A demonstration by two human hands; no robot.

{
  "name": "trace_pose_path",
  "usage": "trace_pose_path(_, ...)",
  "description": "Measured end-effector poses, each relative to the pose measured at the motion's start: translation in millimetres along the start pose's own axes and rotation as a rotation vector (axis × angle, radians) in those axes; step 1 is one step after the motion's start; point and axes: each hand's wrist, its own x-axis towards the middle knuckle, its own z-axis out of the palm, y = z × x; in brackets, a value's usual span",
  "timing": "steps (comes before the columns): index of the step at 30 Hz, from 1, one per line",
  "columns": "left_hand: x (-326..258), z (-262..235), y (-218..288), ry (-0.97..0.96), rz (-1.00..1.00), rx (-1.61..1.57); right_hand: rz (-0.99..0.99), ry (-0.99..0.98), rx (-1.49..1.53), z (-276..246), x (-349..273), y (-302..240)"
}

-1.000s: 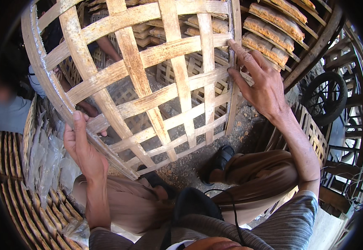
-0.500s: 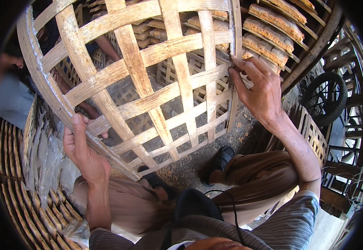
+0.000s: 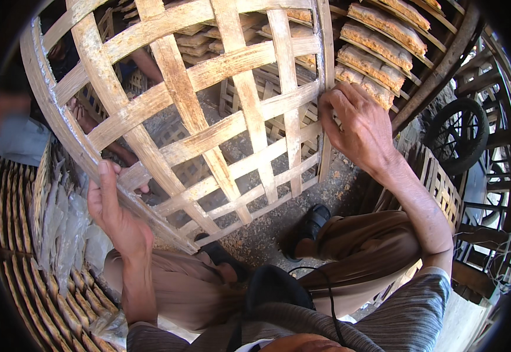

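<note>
A large woven bamboo tray [image 3: 176, 101] with wide lattice gaps is held up at a slant in front of me. My left hand [image 3: 117, 208] grips its lower left rim, thumb on the near side and fingertips showing through the lattice. At the right rim my right hand [image 3: 358, 126] has its fingers curled against the edge, partly hidden by it. Whether those fingers pinch anything besides the rim does not show. Whitish residue runs along the inside of both rims.
Stacked orange-brown slabs [image 3: 378, 61] rest on slats at upper right. Rows of similar thin slabs [image 3: 38, 299] lie at lower left beside crumpled plastic sheets [image 3: 61, 217]. A black wheel [image 3: 458, 138] stands at right. Another person's arm [image 3: 91, 126] shows behind the tray.
The tray has shifted slightly left. My right hand has moved a little down its right rim, with the fingers more curled; my left hand keeps its grip.
</note>
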Motion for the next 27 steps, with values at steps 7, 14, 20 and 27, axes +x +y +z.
trace_pose_path(7,10.3,-5.2,-7.4,0.095,-0.016,0.004,0.537,0.155,0.628,-5.7,-4.0,1.6)
trace_pose_path(14,8.4,-3.3,-9.0,0.107,-0.047,0.004,0.554,-0.217,1.040,-0.1,-16.7,18.3)
trace_pose_path(20,6.2,-5.2,-8.7,0.075,-0.018,0.016,0.334,0.104,0.605,-7.7,-11.4,-2.6)
trace_pose_path(27,-0.1,-5.0,-4.4,0.065,-0.021,0.017,0.122,0.128,0.183,1.9,-18.3,2.9)
